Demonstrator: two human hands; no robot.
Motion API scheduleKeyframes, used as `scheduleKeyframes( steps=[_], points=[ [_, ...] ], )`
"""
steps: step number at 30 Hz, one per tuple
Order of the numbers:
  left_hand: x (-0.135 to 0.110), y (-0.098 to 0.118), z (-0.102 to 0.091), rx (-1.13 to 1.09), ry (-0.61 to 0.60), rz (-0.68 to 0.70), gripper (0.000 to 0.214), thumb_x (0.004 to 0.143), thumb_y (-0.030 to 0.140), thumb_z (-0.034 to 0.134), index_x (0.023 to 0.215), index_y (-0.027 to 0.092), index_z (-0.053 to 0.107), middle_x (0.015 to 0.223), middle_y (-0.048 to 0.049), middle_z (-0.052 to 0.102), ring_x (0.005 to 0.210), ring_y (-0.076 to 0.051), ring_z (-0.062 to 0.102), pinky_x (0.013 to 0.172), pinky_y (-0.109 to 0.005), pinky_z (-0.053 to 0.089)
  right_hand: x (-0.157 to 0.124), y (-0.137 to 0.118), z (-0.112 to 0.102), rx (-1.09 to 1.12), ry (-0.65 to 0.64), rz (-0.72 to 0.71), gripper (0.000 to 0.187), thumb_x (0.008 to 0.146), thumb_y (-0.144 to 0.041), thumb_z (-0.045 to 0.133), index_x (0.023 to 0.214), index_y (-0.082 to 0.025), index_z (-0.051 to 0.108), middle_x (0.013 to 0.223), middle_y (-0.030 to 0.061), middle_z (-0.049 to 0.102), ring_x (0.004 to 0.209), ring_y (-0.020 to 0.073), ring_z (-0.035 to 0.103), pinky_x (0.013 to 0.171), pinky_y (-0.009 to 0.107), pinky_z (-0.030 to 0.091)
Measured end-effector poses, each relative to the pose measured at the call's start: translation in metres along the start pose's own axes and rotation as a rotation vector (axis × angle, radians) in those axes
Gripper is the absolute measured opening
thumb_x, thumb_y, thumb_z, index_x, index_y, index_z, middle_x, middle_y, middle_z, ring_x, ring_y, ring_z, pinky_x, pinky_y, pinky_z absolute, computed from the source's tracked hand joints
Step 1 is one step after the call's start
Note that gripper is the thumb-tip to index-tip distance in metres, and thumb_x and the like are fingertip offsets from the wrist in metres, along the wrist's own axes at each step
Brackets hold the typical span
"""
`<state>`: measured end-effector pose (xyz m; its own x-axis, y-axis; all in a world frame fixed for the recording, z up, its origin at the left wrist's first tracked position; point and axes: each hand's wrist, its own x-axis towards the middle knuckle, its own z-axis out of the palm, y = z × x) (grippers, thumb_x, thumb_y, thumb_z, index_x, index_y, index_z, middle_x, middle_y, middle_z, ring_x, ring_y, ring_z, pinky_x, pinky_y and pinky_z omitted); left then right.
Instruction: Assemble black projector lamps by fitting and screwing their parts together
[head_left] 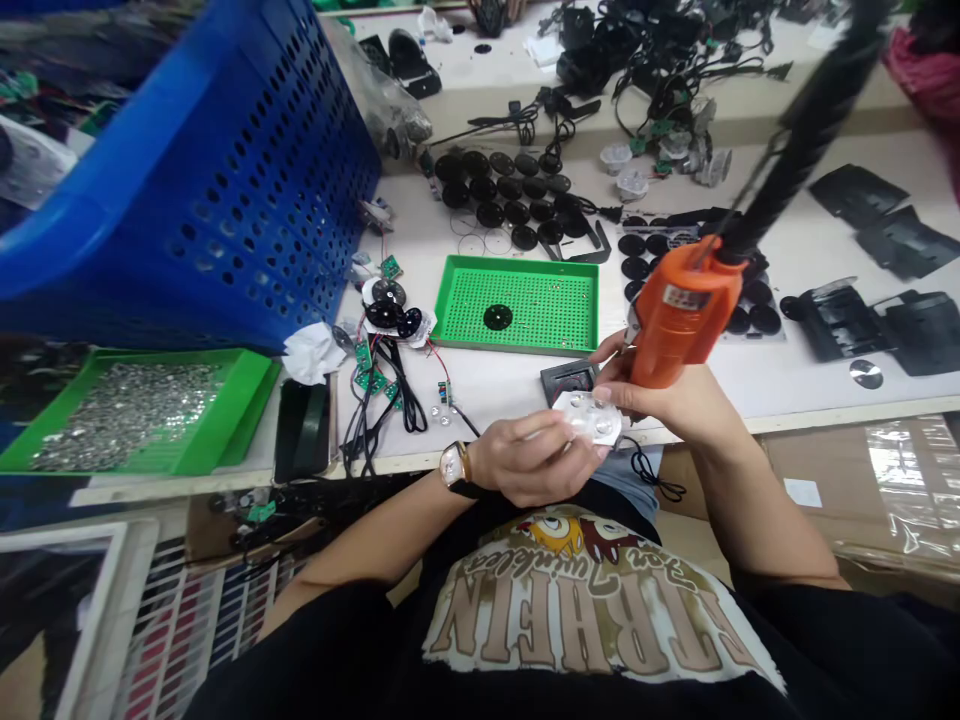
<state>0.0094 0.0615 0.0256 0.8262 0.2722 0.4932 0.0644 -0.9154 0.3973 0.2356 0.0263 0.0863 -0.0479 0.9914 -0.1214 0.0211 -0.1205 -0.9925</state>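
**Printed T-shirt (577, 600) bent over a clear plastic plate (589, 418)**

Just above the front edge of the table (480, 390), the left hand (525, 460) has its fingers (559, 440) curled around the plate. It looks light, stiff and slick, probably brittle, and best held by the rim. The right hand (667, 400) clenches an orange electric screwdriver (679, 315). Behind them sits a green perforated tray (517, 300) holding one black disc (498, 317).

We see an orange screwdriver (682, 315) on a black cord (806, 130), a blue crate (225, 190) patterned with rows of holes, and a green tray (517, 300) dotted in a fine grid.
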Motion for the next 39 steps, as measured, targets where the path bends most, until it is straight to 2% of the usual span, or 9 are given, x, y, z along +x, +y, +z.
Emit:
scheduleKeyframes(
  steps=[5,8,11,16,20,26,32,36,39],
  points=[
    [0.013,0.007,0.005,-0.261,0.424,-0.364,0.046,0.082,0.043,0.086,0.113,0.03,0.055,0.133,-0.0075,0.066,0.124,-0.026,0.067,0.105,-0.049,0.058,0.016,-0.001,0.007,-0.054,0.06,0.011,0.034,0.067,-0.028,0.088,0.091,-0.017,0.067,0.068,-0.0018,0.069,0.058,0.0119,0.06,0.059,0.029,0.053],
    [0.019,0.0,0.013,-0.462,0.374,-0.552,0.049,0.085,0.037,0.084,0.118,0.026,0.05,0.128,-0.0102,0.068,0.123,-0.025,0.068,0.104,-0.044,0.056,0.022,0.003,0.005,-0.14,0.155,-0.086,0.033,0.068,-0.024,0.087,0.095,-0.017,0.069,0.086,0.0028,0.075,0.068,0.0145,0.067,0.062,0.029,0.055],
    [0.023,-0.008,0.021,-0.289,0.29,-0.634,0.048,0.082,0.03,0.086,0.12,0.024,0.057,0.12,-0.008,0.071,0.116,-0.025,0.068,0.102,-0.043,0.054,0.021,0.005,-0.002,-0.07,0.285,-0.253,0.04,0.072,-0.028,0.086,0.108,-0.022,0.069,0.1,0.0028,0.077,0.063,0.0111,0.065,0.051,0.025,0.05],
    [0.026,-0.012,0.038,-0.051,0.249,-0.595,0.048,0.081,0.039,0.086,0.12,0.021,0.065,0.118,-0.0081,0.074,0.118,-0.028,0.062,0.105,-0.047,0.049,0.011,0.002,-0.013,0.128,0.449,-0.483,0.031,0.08,-0.042,0.084,0.103,-0.028,0.069,0.06,-0.0064,0.063,0.041,0.0113,0.053,0.04,0.029,0.042],
    [0.025,-0.011,0.047,-0.002,0.274,-0.64,0.047,0.083,0.045,0.082,0.121,0.022,0.066,0.119,-0.0086,0.068,0.12,-0.028,0.057,0.109,-0.048,0.046,0.012,0.006,-0.015,0.08,0.596,-0.514,0.03,0.078,-0.042,0.086,0.097,-0.026,0.069,0.053,-0.0072,0.058,0.039,0.0124,0.052,0.039,0.03,0.041],
    [0.011,-0.008,0.023,-0.115,0.081,-0.675,0.081,0.085,0.054,0.078,0.155,0.033,0.044,0.138,-0.0129,0.05,0.133,-0.032,0.048,0.115,-0.055,0.043,0.02,0.008,-0.016,0.157,0.683,-0.536,0.028,0.076,-0.033,0.085,0.094,-0.021,0.068,0.053,-0.0086,0.058,0.038,0.0116,0.051,0.038,0.029,0.041],
    [0.022,-0.084,-0.042,0.11,-0.064,-0.834,0.033,0.101,0.033,0.06,0.129,0.016,0.063,0.126,-0.0136,0.062,0.128,-0.03,0.053,0.114,-0.048,0.042,0.02,0.009,-0.002,0.19,0.613,-0.573,0.026,0.077,-0.031,0.085,0.093,-0.019,0.069,0.056,-0.0067,0.062,0.039,0.012,0.054,0.039,0.029,0.044],
    [0.036,-0.147,-0.055,0.127,-0.202,-0.983,0.045,0.07,0.026,0.09,0.107,0.014,0.068,0.108,-0.0105,0.067,0.111,-0.031,0.061,0.1,-0.043,0.05,0.021,0.01,0.011,0.211,0.58,-0.539,0.031,0.077,-0.032,0.085,0.098,-0.019,0.067,0.056,-0.0081,0.061,0.039,0.0112,0.053,0.041,0.027,0.045],
    [0.04,-0.168,-0.05,0.075,-0.263,-0.995,0.041,0.058,0.027,0.097,0.085,0.017,0.067,0.088,-0.0055,0.068,0.093,-0.027,0.064,0.085,-0.037,0.051,0.019,0.01,0.015,0.16,0.571,-0.501,0.035,0.076,-0.037,0.086,0.098,-0.02,0.065,0.055,-0.0086,0.06,0.04,0.0114,0.055,0.044,0.028,0.048]
  ],
)
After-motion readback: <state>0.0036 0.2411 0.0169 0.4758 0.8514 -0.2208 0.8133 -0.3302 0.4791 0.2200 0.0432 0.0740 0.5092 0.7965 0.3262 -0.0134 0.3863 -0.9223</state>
